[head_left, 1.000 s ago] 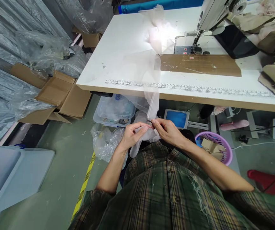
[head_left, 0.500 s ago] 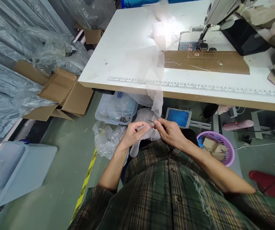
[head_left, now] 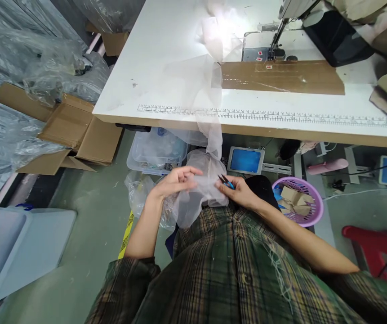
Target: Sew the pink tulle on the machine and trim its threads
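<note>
Sheer white fabric point(head_left: 189, 209) lies gathered over my lap and runs up across the table edge toward the sewing machine point(head_left: 277, 38). My left hand point(head_left: 173, 183) is at the fabric's left side, thumb and fingers apart, its fingertips at the cloth; no firm grip shows. In my right hand point(head_left: 238, 191) is a pair of thread snips point(head_left: 226, 182) with blue handles, the dark blades pointing up and left. The right thumb and fingers are closed round the snips beside the fabric; whether they also pinch cloth I cannot tell.
The white table point(head_left: 166, 40) carries a printed ruler and a brown cardboard strip point(head_left: 281, 77). Below are a clear plastic box point(head_left: 156, 150) and a purple basket point(head_left: 318, 211) with scraps. An open cardboard box point(head_left: 99, 139) stands left, a red stool point(head_left: 365, 243) right.
My hands were close together at the cloth; now they are apart, the left moved leftward with its fingers opened. The snips' blades and blue handles now show in my right hand. The view has shifted slightly.
</note>
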A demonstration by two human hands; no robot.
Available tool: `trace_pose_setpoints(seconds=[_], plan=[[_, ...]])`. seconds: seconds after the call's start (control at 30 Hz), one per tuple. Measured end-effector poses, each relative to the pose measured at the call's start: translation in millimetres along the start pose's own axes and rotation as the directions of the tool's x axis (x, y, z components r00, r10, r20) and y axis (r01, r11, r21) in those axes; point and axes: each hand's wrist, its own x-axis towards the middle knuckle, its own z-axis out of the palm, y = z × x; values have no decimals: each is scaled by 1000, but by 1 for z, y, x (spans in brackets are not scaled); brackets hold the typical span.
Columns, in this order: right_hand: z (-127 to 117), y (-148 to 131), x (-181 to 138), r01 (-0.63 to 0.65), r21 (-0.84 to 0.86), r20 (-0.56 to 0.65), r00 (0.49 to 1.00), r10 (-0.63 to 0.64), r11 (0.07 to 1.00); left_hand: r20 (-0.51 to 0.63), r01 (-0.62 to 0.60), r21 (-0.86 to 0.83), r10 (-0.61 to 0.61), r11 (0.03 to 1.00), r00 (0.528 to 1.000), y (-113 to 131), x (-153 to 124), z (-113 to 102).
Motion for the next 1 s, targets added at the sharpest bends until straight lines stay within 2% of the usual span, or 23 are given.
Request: trace_pose_setpoints(seconds=[0.03, 0.07, 0.1, 0.13, 0.17, 0.2, 0.27, 0.37, 0.43, 0.5, 0.57, 0.67, 0.83, 0.9, 1.0], plan=[[-1, 4, 10, 0, -35, -83, 997, -3, 999, -144, -51, 51, 58, 997, 988, -2, 11, -5], [-1, 9, 19, -4, -62, -143, 990, -5, 998, -294, -91, 129, 125, 988, 948, -4, 22, -9], [-2, 13, 27, -11, -87, -193, 981, -6, 996, -426, -103, 244, 202, 964, 882, -7, 33, -12], [-2, 17, 34, -18, -106, -228, 974, -7, 994, -506, -82, 373, 277, 924, 817, -10, 42, -13], [-2, 21, 38, -25, -125, -258, 966, -8, 992, -536, -56, 482, 345, 874, 771, -15, 49, -12], [-2, 25, 41, -32, -143, -283, 959, -10, 989, -535, -39, 565, 401, 824, 744, -19, 54, -10], [-3, 31, 41, -40, -167, -318, 948, -16, 985, -480, -64, 646, 470, 760, 741, -29, 58, -1], [-4, 35, 37, -37, -189, -394, 918, -41, 981, -385, -173, 646, 513, 743, 767, -42, 51, 16], [-5, 31, 36, -19, -195, -479, 874, -79, 981, -342, -220, 635, 525, 741, 780, -47, 46, 24], [-7, 23, 38, 28, -195, -557, 819, -134, 980, -357, -239, 617, 538, 750, 764, -48, 42, 28], [-8, 10, 41, 95, -199, -597, 778, -197, 975, -415, -245, 590, 549, 770, 725, -43, 41, 29], [-8, -14, 46, 191, -217, -594, 753, -285, 957, -490, -265, 530, 546, 806, 680, -26, 47, 32], [-8, -53, 53, 315, -326, -496, 746, -445, 891, -530, -298, 448, 519, 843, 671, 9, 58, 49], [-8, -66, 54, 268, -402, -480, 753, -451, 876, -496, -298, 529, 575, 795, 651, 17, 55, 57], [-7, -79, 51, 107, -486, -513, 769, -382, 867, -315, -309, 735, 707, 604, 634, 23, 42, 65]])
